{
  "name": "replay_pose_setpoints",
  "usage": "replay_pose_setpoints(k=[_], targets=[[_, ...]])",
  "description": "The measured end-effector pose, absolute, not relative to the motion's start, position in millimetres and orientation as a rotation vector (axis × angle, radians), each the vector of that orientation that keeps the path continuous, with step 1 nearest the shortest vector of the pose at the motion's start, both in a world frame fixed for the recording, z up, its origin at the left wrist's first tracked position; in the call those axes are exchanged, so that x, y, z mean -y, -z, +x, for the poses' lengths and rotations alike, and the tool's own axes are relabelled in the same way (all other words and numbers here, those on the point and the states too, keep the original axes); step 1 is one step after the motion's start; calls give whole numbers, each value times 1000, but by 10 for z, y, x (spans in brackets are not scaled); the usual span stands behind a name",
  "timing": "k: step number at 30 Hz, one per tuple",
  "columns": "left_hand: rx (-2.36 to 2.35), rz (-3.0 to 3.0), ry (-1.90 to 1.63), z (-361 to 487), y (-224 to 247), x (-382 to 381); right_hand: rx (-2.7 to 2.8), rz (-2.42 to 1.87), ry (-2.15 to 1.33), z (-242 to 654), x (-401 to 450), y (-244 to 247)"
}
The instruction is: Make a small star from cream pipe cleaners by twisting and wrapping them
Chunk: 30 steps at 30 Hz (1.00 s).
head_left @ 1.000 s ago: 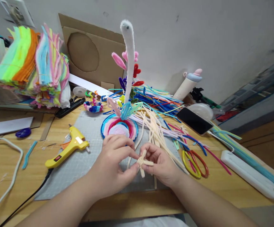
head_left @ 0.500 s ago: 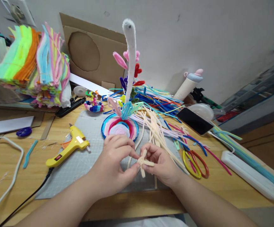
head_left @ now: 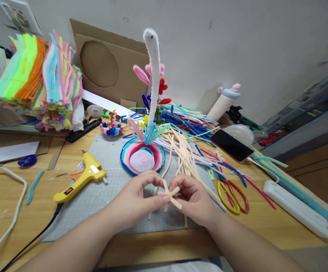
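Between my two hands is a small cream pipe-cleaner star (head_left: 169, 193) with several short arms. My left hand (head_left: 141, 196) pinches its left side, thumb in front and fingers behind. On the other side, my right hand (head_left: 194, 198) grips its right arms between thumb and fingertips. Just beyond stands a pipe-cleaner craft: a round coiled base (head_left: 143, 160) in blue, pink and white, with a tall white fuzzy stem (head_left: 154, 71) and coloured loops. Loose cream pipe cleaners (head_left: 185, 155) lie behind my right hand on the grey cutting mat (head_left: 96, 204).
A yellow glue gun (head_left: 81, 177) lies at left with its black cord. Scissors (head_left: 233, 196), a phone (head_left: 232, 145) and a white power strip (head_left: 297, 209) are on the right. Bundled pipe cleaners (head_left: 25, 71) and a cardboard sheet (head_left: 132, 64) stand at the back.
The star has turned between my fingers, so its arms point differently. My left hand has moved slightly lower and its fingers have shifted, uncovering more of the coiled base.
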<state>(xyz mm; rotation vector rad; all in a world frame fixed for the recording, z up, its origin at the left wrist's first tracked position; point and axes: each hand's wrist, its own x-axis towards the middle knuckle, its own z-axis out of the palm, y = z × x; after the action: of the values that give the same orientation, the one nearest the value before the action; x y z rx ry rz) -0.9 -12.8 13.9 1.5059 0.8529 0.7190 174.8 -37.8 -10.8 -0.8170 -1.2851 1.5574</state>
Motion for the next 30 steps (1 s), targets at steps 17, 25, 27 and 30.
replay_pose_setpoints(k=[17,25,27,30], targets=[[-706,874,-523,0,-97,136,1304,-772,-1442,1748,347,106],[-729,896,-559,22,-45,140,1162,-887,-1577,1733,320,122],[-765,927,-581,34,-17,123,1112,-904,-1683,1740,309,136],[-780,919,-608,56,-2,96,1004,-912,-1853,1760,286,161]])
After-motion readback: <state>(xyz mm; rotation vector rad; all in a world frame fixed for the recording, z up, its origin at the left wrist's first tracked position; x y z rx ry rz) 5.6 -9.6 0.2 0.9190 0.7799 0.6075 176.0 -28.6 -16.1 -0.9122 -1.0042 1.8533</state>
